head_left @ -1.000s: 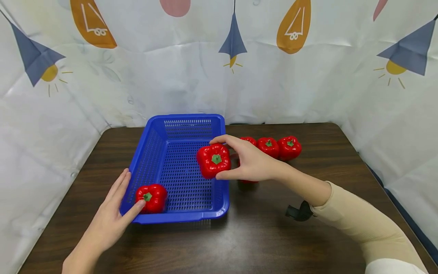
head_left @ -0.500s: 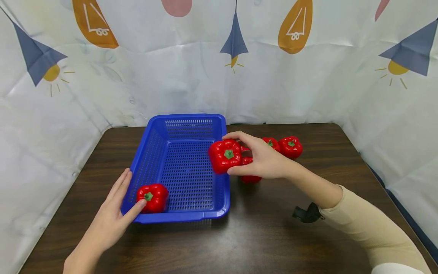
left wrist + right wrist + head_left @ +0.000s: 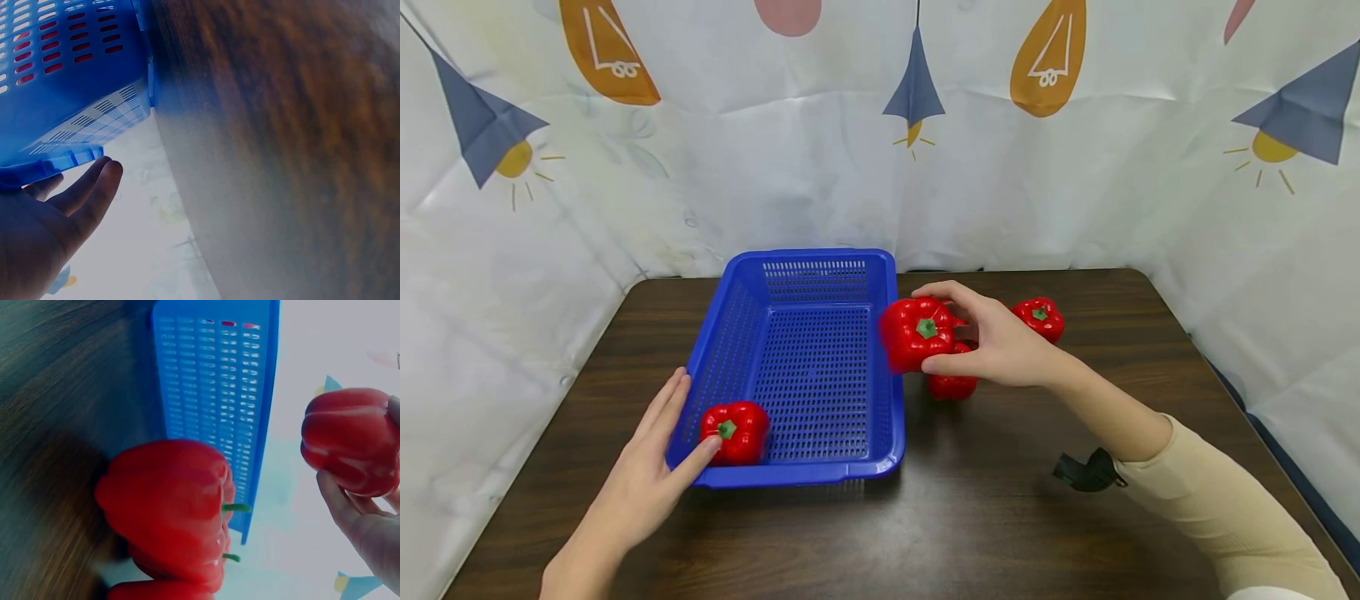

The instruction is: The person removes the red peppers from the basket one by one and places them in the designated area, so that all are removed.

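Observation:
My right hand [image 3: 1003, 337] holds a red bell pepper [image 3: 913, 337] with a green stem between thumb and fingers, raised over the right rim of a blue perforated basket [image 3: 797, 476]. The right wrist view shows this pepper [image 3: 350, 437] well above the table. Against the basket's near left corner rests my left hand [image 3: 636, 475], fingers straight along the outer side and thumb over the rim. Just inside that corner lies another red bell pepper [image 3: 741, 437], the thumb tip overlapping it in the head view.
Right of the basket, a red bell pepper [image 3: 952, 385] stands on the dark wooden table [image 3: 925, 533], partly hidden by my right hand. Farther right is another pepper [image 3: 1037, 318]. A patterned white curtain [image 3: 812, 167] hangs behind the table.
My right hand has moved right and slightly up with its pepper, from above the basket's interior to its right rim. The left hand and basket stay put.

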A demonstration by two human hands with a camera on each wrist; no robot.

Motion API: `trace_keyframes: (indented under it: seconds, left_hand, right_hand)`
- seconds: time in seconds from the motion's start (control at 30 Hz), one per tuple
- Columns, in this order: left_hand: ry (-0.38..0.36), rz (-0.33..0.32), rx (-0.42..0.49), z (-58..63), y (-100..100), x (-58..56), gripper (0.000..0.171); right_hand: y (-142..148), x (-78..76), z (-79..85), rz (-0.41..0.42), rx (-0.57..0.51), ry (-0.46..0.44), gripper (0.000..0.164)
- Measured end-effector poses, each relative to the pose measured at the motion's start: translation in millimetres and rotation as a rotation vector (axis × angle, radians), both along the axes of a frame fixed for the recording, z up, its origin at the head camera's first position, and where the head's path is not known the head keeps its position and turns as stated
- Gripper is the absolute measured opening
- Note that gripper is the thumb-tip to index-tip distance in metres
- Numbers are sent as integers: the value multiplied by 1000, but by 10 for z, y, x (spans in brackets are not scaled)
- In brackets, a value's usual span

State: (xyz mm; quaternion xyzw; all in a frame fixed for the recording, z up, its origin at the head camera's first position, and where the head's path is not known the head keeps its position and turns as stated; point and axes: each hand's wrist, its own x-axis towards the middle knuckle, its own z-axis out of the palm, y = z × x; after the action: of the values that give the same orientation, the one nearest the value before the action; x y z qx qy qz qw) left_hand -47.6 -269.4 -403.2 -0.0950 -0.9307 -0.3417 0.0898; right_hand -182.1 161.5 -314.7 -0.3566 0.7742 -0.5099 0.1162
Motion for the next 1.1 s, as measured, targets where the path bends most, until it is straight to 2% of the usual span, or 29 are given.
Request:
trace_keyframes:
  seconds: [0.3, 0.9, 1.1]
  left_hand:
    - [-19, 7, 4, 7, 3, -1, 88]
    - [4, 3, 3, -7, 1, -3, 88]
    - [3, 4, 2, -8, 1, -3, 88]
  right_hand:
    - [97, 7, -22, -16, -22, -25, 71]
    - [323, 39, -46, -52, -78, -100, 65]
    - [391, 44, -54, -76, -66, -119, 64]
